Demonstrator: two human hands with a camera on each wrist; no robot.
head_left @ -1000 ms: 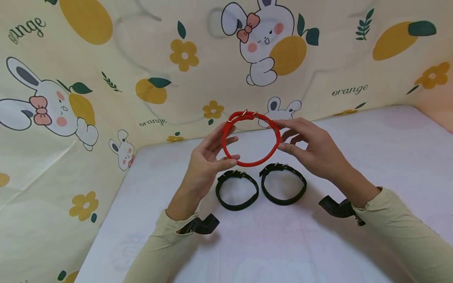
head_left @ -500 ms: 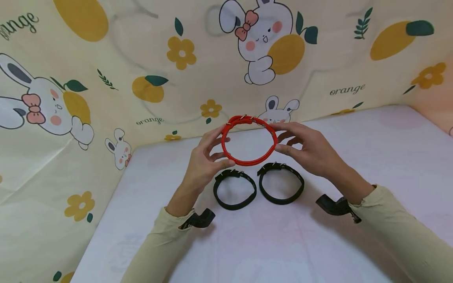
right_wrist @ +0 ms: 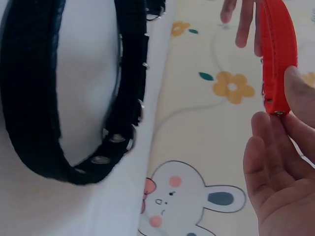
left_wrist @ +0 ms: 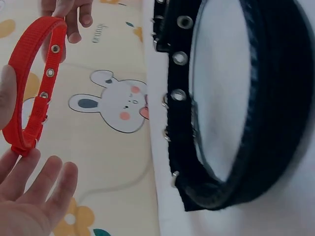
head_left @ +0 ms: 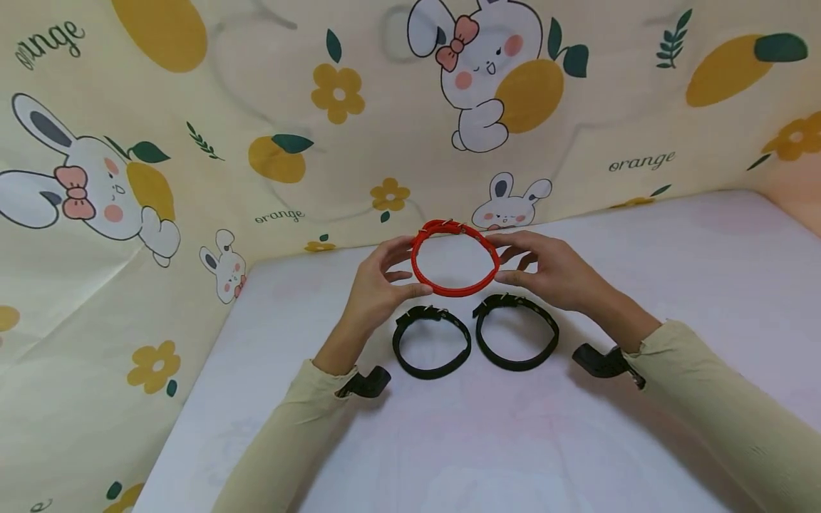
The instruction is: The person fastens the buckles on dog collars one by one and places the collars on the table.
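A red buckle collar [head_left: 457, 292], fastened into a ring, is held above the back part of the table between both hands. My left hand [head_left: 378, 288] grips its left side, thumb on the outer band in the left wrist view, where metal eyelets show along the red strap [left_wrist: 50, 73]. On the opposite side, my right hand [head_left: 551, 267] pinches the band between thumb and fingers. Just in front and below lie two black collars, also closed into rings: a left one [head_left: 431, 373] and a right one [head_left: 516, 365]. Their buckles face the back.
The table has a white cover [head_left: 474, 442]. Behind it and to the left hangs a cream backdrop [head_left: 359, 43] printed with rabbits, oranges and flowers. A dark camera mount sits on each wrist, the left mount [head_left: 365, 383] and the right mount [head_left: 603, 360].
Both hands have carried the red collar a little lower and farther away, so it looks smaller. They keep their hold on it. The black collars have stayed in place.
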